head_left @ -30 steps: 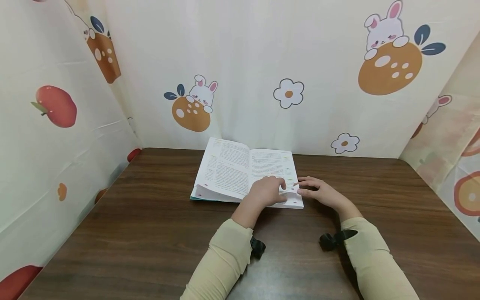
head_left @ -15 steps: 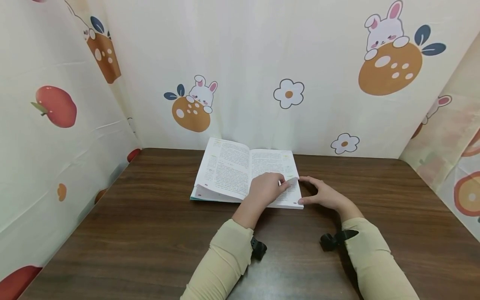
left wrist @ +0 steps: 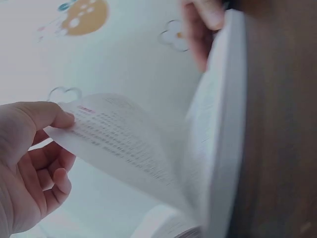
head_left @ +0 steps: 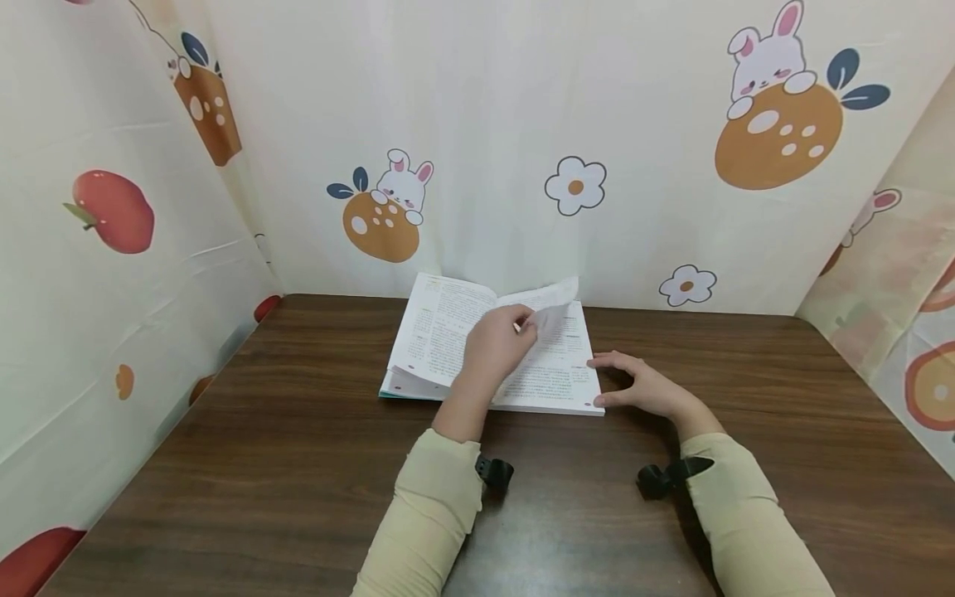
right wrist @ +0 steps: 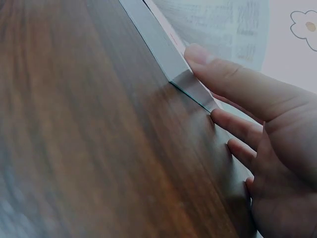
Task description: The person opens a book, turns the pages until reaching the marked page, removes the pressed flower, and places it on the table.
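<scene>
An open book (head_left: 448, 332) lies on the table near the back curtain. My left hand (head_left: 496, 344) holds a single book page (left wrist: 114, 139) pinched between thumb and fingers, raised and bent over the right half of the book. The other fingers of that hand curl loosely below the page in the left wrist view. At the right edge of the book is my right hand (head_left: 642, 388). Its thumb (right wrist: 218, 72) touches the lower right corner of the pages, and its fingers lie along the side of the book, relaxed.
The dark wooden table (head_left: 261, 481) spreads out around the book. A pale curtain (head_left: 492, 124) printed with rabbits, fruit and flowers stands behind it and on both sides. Each wrist carries a black camera (head_left: 495, 474).
My left hand has lifted the page from its lower right side and moved left and away with it. The right thumb and fingers have spread apart and now stay at the book's right edge.
</scene>
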Demonstrator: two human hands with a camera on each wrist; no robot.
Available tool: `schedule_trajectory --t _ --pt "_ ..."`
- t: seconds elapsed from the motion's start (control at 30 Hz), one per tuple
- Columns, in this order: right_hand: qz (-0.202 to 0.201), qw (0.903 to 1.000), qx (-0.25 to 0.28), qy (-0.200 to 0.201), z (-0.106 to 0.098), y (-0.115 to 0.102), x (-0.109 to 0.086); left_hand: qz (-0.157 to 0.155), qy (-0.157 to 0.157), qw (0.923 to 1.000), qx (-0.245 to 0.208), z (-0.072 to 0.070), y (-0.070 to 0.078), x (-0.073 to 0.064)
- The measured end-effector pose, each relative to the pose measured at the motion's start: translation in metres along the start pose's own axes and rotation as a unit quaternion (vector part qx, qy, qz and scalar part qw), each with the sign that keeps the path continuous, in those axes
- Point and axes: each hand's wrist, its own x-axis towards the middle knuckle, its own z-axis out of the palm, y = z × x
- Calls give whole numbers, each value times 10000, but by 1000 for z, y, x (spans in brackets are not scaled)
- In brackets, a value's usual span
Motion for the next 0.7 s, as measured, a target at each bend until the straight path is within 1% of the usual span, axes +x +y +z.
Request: schedule_trajectory --t 0.1,0.23,0.33,0.47,0.6,0.7 --pt "88 10000 -7 13 0 -8 -2 -181 110 9993 -310 -13 -7 1" --pt "185 9998 -3 -19 -1 -27 -9 -491 84 9969 -610 -30 -17 1" --pt "209 9998 -14 -48 -2 -38 -13 -746 -10 9937 -833 -41 -26 1" --pt "149 9999 11 -33 -2 -43 -15 -1033 -139 9889 -1055 -56 -39 -1" --pt "108 9999 73 -16 -2 -43 -15 -1194 -360 9866 -1052 -71 -52 -5" --pt "153 9999 75 -20 -2 -40 -14 -1332 -577 9844 -994 -82 -62 -9"
